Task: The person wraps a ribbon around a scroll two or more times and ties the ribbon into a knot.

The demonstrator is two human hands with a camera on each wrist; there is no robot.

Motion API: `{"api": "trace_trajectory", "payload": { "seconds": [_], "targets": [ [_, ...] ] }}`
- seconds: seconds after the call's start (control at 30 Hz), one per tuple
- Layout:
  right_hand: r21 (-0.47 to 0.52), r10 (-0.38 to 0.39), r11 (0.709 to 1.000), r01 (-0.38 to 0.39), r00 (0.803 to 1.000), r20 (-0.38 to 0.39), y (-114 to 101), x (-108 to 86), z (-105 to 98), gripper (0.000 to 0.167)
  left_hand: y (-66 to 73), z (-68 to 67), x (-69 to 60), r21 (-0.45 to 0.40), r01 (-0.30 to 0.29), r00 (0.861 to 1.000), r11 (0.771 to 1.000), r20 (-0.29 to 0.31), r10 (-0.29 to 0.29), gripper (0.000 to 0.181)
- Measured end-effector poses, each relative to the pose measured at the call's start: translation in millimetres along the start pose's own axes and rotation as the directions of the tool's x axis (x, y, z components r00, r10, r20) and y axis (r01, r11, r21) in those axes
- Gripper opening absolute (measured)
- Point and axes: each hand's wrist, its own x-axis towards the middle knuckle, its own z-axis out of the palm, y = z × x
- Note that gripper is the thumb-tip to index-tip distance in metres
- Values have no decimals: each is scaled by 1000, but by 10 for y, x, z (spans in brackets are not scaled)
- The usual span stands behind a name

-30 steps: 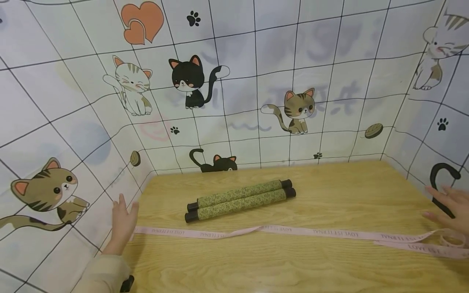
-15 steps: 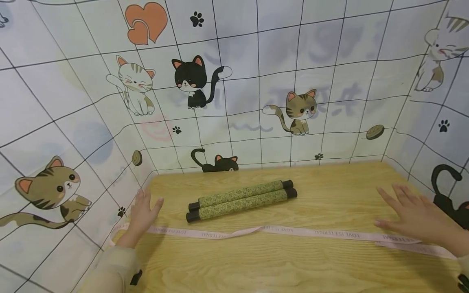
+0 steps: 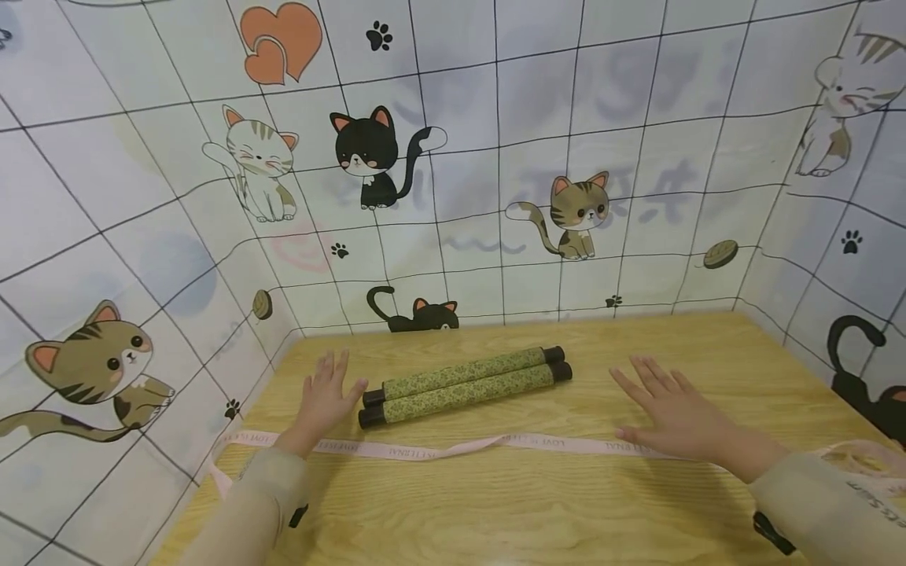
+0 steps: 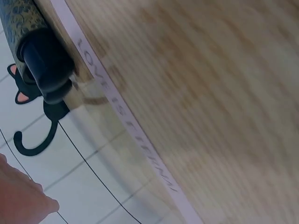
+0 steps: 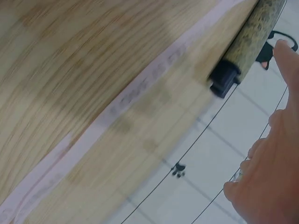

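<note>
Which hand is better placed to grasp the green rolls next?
Probably the left hand: its thumb is very close to the green rolls, while the right hand leaves a wider gap.

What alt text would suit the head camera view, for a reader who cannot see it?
A person's left hand and right hand, fingers spread, are on either side of two green patterned rolls with black ends, side by side on a wood-grain table. A lettered pink ribbon runs across nearer the camera; behind, a gridded wall covering shows cartoon cats.
</note>
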Motion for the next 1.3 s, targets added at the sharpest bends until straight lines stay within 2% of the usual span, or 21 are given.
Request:
{"api": "trace_trajectory", "payload": {
  "seconds": [0.13,0.4,0.57,0.67,0.77,0.87,1.07,1.3],
  "targets": [
    [15,-27,1000,27,1000,-3,-180,136,22,81,168,36,122,22,-46,999,999,-6,46,74],
    [-48,-56,997,54,998,-34,-358,328,77,75,440,22,313,77,-122,992,990,36,119,72],
    [-46,-69,997,67,996,-47,-454,468,124,73,539,37,428,98,-149,988,984,59,144,74],
    [-39,-69,997,67,996,-50,-541,558,136,70,598,70,495,95,-170,985,981,46,166,73],
    [-59,-77,995,75,997,-33,-644,639,187,65,639,139,514,91,-192,981,977,24,191,71],
    [-79,-90,993,91,996,17,-736,696,289,61,647,243,481,82,-213,977,974,16,212,66],
    [-83,-128,987,137,987,100,-905,782,427,56,650,373,406,47,-190,982,981,8,190,48],
    [-39,-73,996,76,994,77,-1061,893,432,52,765,347,529,17,-128,986,992,106,125,45]
  ]
}}
